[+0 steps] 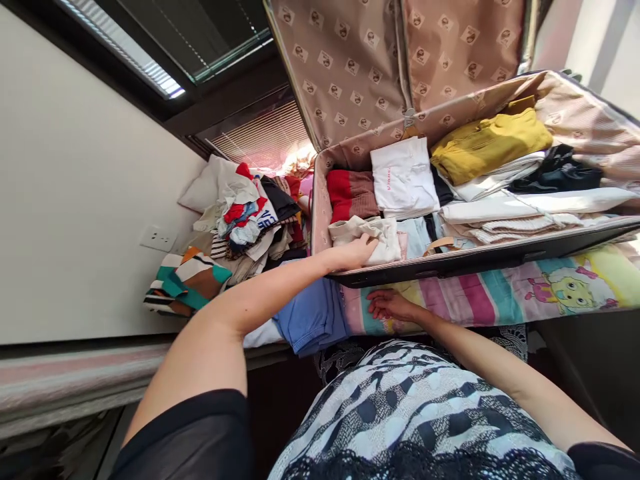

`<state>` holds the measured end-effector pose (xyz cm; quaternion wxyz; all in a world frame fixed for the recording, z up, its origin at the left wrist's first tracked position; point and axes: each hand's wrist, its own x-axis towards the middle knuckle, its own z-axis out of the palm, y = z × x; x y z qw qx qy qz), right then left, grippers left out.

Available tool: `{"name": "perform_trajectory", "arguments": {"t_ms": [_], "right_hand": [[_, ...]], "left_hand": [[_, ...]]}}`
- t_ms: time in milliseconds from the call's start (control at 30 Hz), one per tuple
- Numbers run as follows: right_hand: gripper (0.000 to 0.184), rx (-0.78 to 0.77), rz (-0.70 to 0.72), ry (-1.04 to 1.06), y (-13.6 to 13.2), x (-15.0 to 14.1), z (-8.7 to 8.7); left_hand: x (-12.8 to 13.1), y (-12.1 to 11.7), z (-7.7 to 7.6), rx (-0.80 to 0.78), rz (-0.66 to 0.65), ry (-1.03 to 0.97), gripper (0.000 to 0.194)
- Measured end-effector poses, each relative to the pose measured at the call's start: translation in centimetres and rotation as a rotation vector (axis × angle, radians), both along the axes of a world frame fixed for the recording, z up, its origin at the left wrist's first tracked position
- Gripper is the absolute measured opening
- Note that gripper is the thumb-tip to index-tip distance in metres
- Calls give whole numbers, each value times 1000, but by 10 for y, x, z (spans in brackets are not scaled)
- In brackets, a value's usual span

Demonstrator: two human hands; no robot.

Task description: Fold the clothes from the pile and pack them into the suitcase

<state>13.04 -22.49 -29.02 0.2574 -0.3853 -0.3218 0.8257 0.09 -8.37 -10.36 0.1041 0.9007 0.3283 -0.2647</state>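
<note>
My left hand (357,252) reaches over the suitcase's front wall at its left end. Its fingers grip a cream folded garment (385,241), and some fingertips are hidden in the cloth. Just outside the suitcase (380,272), my right hand (393,305) hovers by or rests on the striped quilt; I cannot tell which. Its fingers are loosely bent and apart, holding nothing. Behind the cream garment lie a red and brown folded garment (353,193) and a white folded shirt (404,177). Pale blue folded cloth (416,237) sits to its right.
The suitcase lid (350,67) stands open at the back. Yellow clothing (493,143) and black items (557,172) fill the right side. A heap of clothes (250,213) lies left of the suitcase, with blue folded fabric (313,313) at the bench edge. A quilt (465,293) lies underneath.
</note>
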Motion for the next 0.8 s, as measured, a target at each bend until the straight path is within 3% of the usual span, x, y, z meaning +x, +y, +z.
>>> {"name": "perform_trajectory", "arguments": {"t_ms": [133,267,367,433,500,600,700,767,800], "right_hand": [[37,60,2,-37,-2,3,13],[48,121,54,-154,1,-1,27],[39,296,226,-366,1,-1,41],[25,448,371,-519,-5,11,61],[22,609,487,-544,-12,39,97],[35,961,587,-437,-12,114,176],[40,1069,386,-562,21,210,255],[39,1057,219,-886,57,267,282],[35,1005,198,-1095,76,289,286]], "left_hand": [[-3,1,-15,131,-3,60,61],[1,-1,-23,125,50,66,61],[0,1,-22,70,85,46,61],[-2,3,-18,48,99,38,64],[-5,4,-12,26,113,31,66],[-7,8,-3,-6,151,6,64],[-9,14,3,-13,184,-33,58],[-11,20,3,-12,185,-61,55],[-12,22,2,-9,184,-84,53]]}}
